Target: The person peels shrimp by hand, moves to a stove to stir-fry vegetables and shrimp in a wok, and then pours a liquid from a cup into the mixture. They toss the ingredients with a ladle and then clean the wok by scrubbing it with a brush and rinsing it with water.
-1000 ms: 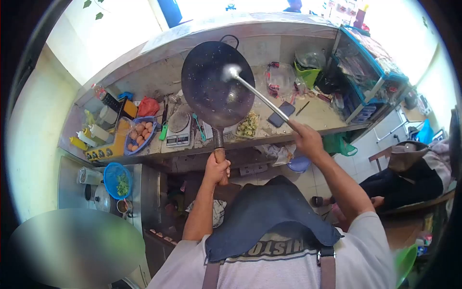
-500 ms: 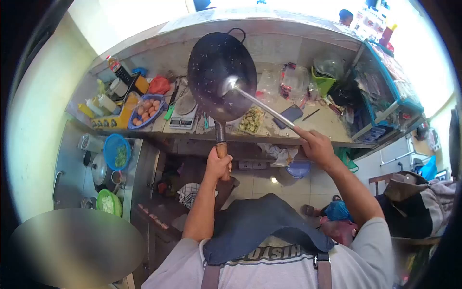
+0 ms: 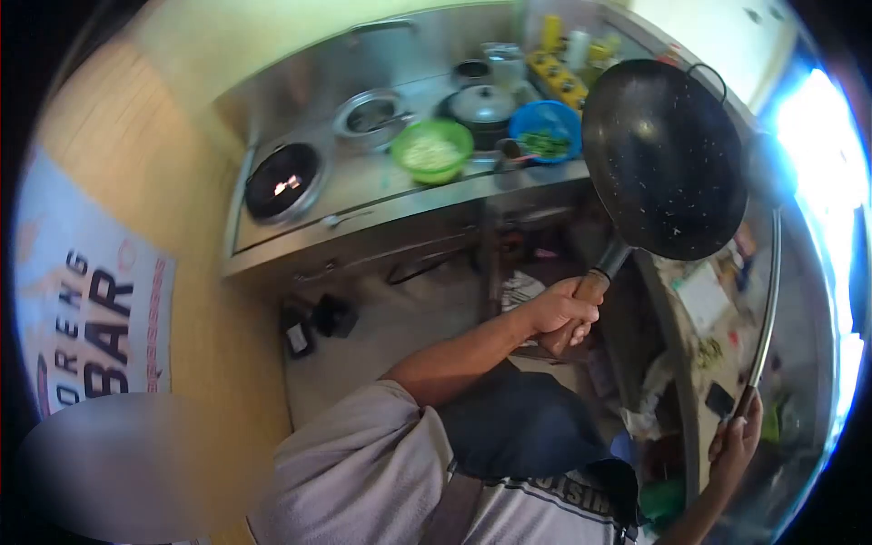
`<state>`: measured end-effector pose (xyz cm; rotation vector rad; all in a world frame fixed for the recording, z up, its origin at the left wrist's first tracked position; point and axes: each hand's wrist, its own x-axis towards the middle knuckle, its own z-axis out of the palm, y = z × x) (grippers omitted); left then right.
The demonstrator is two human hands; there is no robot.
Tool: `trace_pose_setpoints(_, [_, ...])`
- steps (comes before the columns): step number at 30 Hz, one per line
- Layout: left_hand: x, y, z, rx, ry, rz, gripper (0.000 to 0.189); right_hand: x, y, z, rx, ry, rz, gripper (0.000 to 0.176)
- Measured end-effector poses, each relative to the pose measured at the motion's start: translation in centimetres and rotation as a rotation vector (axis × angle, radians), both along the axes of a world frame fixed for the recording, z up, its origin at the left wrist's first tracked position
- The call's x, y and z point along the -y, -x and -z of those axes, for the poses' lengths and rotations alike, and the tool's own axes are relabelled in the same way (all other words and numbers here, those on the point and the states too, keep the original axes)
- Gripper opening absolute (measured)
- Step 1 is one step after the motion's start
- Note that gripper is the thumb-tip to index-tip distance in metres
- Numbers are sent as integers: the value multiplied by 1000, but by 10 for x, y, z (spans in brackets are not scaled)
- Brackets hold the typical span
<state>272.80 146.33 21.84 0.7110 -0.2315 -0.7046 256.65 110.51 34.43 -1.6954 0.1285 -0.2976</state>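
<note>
My left hand (image 3: 565, 313) is wrapped round the wooden handle of a black wok (image 3: 663, 159). The wok is held up in the air, its inside facing me, with small pale bits stuck to it. At the lower right, my right hand (image 3: 736, 440) grips the handle of a long metal ladle (image 3: 770, 309). The ladle points upward beside the wok, its round head apart from the wok's rim and blurred against the bright light.
On the steel stove counter (image 3: 363, 218) stand a burner with flames (image 3: 283, 184), a metal ring burner (image 3: 371, 118), a green bowl (image 3: 431, 153), a lidded pot (image 3: 481, 105) and a blue basin (image 3: 545, 130). A worktop (image 3: 718, 363) with a phone runs along the right.
The view has turned left towards the stove. The ladle has come out of the wok and now stands at its right. Both hands keep their grips.
</note>
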Motion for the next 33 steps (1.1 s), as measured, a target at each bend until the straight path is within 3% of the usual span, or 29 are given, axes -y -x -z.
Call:
trace_pose_setpoints(5, [-204,56,-5,13,-5,-242,32,-207,-52,10,-149,-246,-293,67])
trace_pose_setpoints(11, [-362,100,-3,-147,-128,-648,29,-381,-122,33,-313,-390,-639,60])
trace_pose_setpoints(16, [-492,91,38,-277,-97,-886,24,-474,-166,52,-441,-494,-805,55])
trace_pose_setpoints(25, [-657,33,116,-389,56,-985,17,-595,-270,99,-662,-435,-929,47])
trace_pose_setpoints(33, [-741,13,148,-479,171,-946,18,-715,-309,116,-820,-271,-1008,45])
